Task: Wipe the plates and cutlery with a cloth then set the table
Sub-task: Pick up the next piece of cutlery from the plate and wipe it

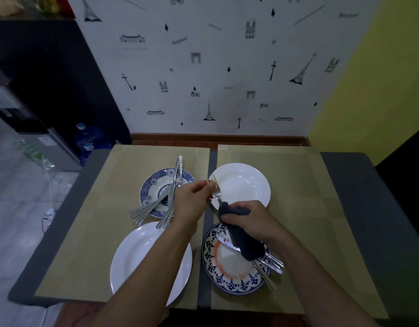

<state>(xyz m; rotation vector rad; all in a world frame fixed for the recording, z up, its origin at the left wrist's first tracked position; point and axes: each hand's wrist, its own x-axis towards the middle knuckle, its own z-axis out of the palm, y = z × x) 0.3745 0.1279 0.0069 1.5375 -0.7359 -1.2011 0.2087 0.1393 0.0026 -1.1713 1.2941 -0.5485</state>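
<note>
Item: fork, tines pinched by the left hand, held above the near rim of the far white plate. Right hand closed around the dark cloth, wrapped on the handle. Step, by my reading: wiping cutlery. Unwiped pile: blue patterned plate. Wiped pieces, seemingly: orange-ringed plate. Near white plate bare. Next: draw cloth along handle, lay fork down.

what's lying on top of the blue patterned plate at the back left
A pile of cutlery lies across the blue patterned plate; its handles overhang the near rim. The left hand hides part of the pile.
</note>
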